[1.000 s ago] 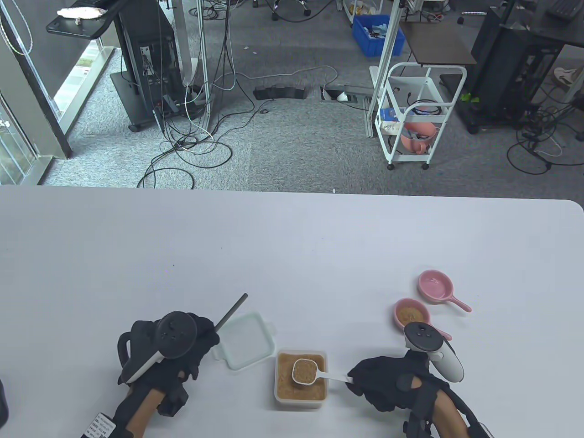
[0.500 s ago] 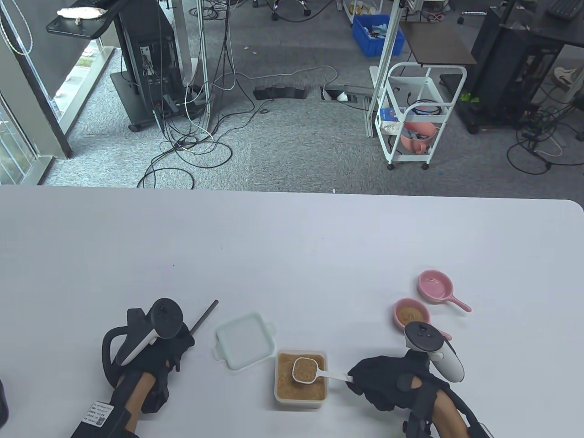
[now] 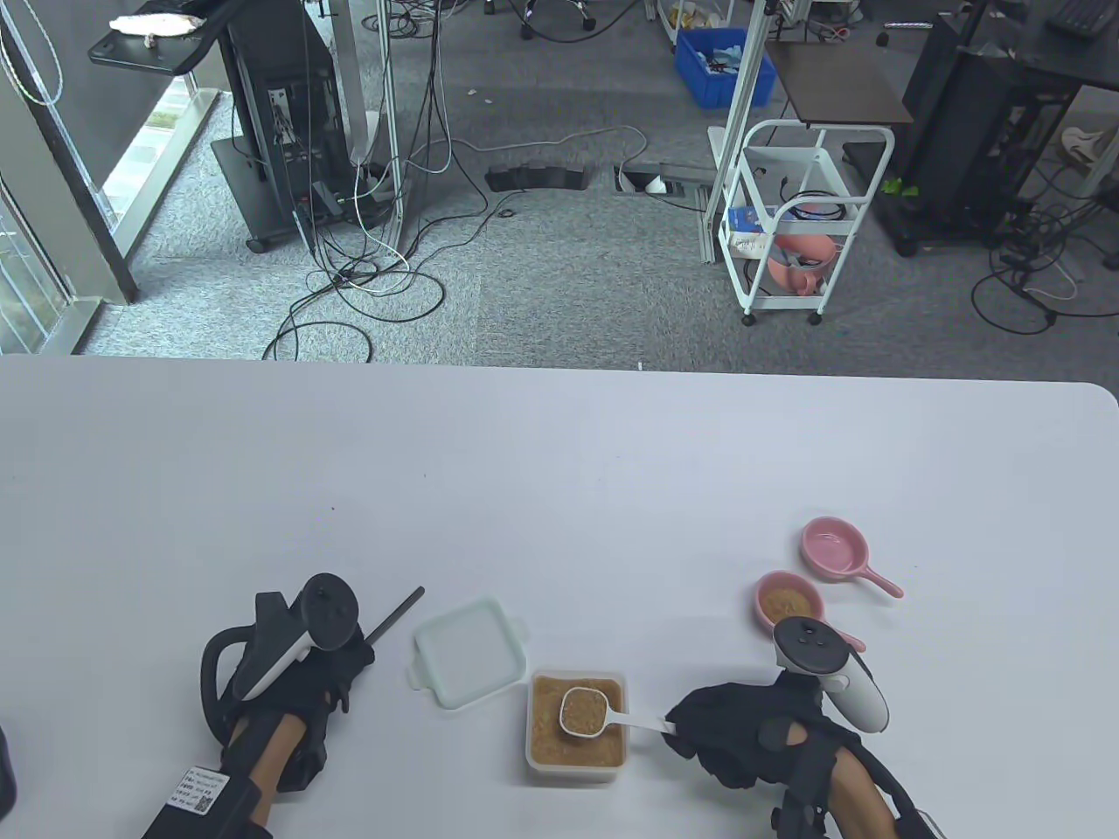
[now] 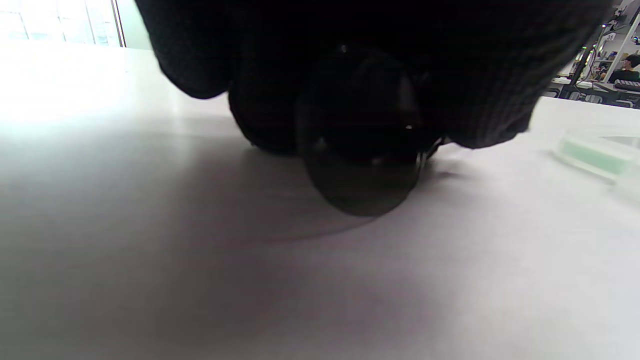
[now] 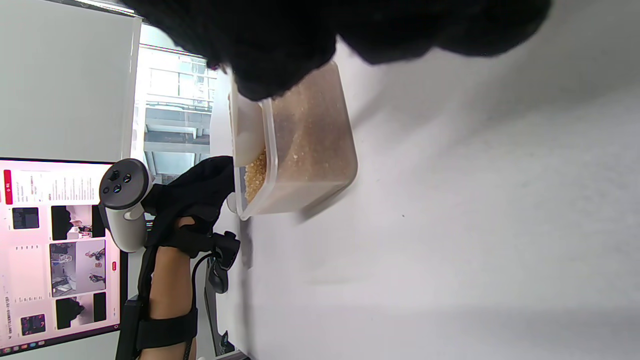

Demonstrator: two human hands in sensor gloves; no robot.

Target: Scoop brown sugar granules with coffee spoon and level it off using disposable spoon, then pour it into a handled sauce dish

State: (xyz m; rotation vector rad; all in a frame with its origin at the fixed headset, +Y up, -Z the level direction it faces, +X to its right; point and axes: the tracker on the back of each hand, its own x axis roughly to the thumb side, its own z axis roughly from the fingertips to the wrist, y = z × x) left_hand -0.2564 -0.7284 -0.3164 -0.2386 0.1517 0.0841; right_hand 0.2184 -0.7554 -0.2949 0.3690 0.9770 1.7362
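Observation:
My right hand point(image 3: 717, 730) pinches the white coffee spoon point(image 3: 584, 710) by its handle. The spoon's bowl is heaped with brown sugar and hovers over the clear sugar container point(image 3: 577, 762). My left hand point(image 3: 337, 669) sits left of the container and grips the black disposable spoon point(image 3: 398, 614), whose handle sticks out up and to the right. In the left wrist view the dark spoon bowl point(image 4: 362, 175) shows under the curled fingers point(image 4: 260, 100), close to the table. Two pink handled sauce dishes stand at the right: the near one point(image 3: 787, 600) holds sugar, the far one point(image 3: 835, 546) looks bare.
The container's white lid point(image 3: 468, 651) lies flat between my left hand and the container. The white table point(image 3: 559, 489) stretches far beyond the objects. A dark object point(image 3: 4, 778) shows at the bottom left edge.
My left hand drew back to the left from the lid with the black spoon, then shifted slightly right. The right hand and the loaded coffee spoon stayed put.

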